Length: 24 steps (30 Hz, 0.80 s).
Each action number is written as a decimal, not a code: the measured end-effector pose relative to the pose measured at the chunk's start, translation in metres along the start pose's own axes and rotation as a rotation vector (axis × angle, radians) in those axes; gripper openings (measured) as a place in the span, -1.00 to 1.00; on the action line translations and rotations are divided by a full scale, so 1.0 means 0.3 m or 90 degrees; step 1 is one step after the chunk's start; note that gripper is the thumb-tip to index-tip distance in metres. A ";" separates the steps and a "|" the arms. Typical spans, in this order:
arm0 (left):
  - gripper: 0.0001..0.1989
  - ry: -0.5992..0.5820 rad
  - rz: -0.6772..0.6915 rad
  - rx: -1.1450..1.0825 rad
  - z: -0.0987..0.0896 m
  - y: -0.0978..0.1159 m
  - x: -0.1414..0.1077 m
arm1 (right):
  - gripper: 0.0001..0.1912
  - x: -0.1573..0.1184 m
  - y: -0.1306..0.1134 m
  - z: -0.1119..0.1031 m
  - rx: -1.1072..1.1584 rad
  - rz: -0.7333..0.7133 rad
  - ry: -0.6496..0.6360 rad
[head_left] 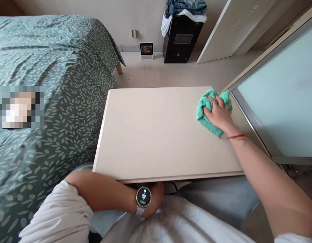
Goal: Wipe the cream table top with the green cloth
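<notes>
A green cloth (pixel 207 124) lies bunched on the right far corner of a cream tabletop (pixel 156 135). My right hand (pixel 218 113) presses down on it, with the fingers sunk into its folds and a red string round the wrist. My left hand (pixel 156 199) is near my lap, below the table's front edge, with a round watch (pixel 143 196) on the wrist. Its fingers are bent out of sight, and whatever it may hold is hidden.
On the left is a bed with a green leaf-patterned cover (pixel 69 101). A frosted glass panel (pixel 285 94) stands close on the right. Beyond the table are a black cabinet (pixel 180 40) topped with clothes, a small screen (pixel 146 50) and a door (pixel 229 30).
</notes>
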<state>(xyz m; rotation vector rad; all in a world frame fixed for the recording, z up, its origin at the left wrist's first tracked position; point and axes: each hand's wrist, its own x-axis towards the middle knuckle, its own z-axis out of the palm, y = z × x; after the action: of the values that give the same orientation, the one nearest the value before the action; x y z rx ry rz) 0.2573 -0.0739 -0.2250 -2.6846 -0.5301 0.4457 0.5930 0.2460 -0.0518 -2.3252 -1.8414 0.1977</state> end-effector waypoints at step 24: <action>-0.74 -0.008 -0.057 -0.085 -0.150 -0.128 0.020 | -0.07 0.107 -0.170 0.020 -0.038 -0.063 -0.055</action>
<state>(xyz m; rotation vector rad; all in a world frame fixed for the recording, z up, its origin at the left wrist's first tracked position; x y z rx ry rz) 0.2676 -0.0514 -0.1708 -2.7721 -0.7046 0.4160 0.5505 0.2890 -0.0467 -2.2906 -2.0243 0.2369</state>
